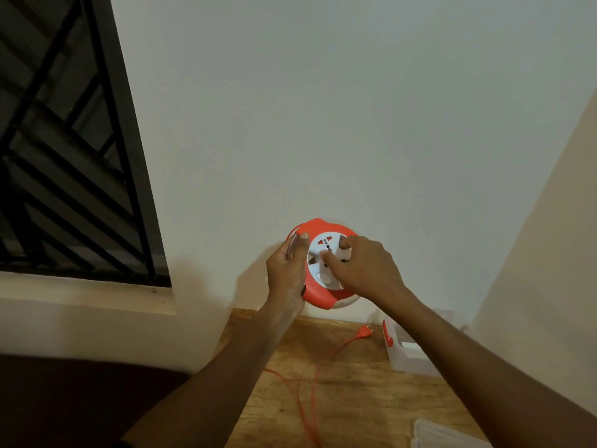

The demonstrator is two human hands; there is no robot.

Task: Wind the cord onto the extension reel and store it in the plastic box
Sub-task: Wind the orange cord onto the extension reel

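I hold a round orange extension reel [318, 294] with a white socket face up in front of the wall, above the wooden table [355, 392]. My left hand [287, 273] grips the reel's left rim. My right hand [365, 266] rests on the white centre disc, fingers curled onto it. A thin orange cord [307, 402] lies loose across the table and ends in an orange plug [364, 333] near the wall. A clear plastic box [408, 354] with a red latch stands at the table's right, partly hidden by my right forearm.
A clear plastic lid [445, 434] lies at the table's front right corner. A dark window with black bars [64, 150] fills the left. Pale walls meet in a corner on the right, close behind the box.
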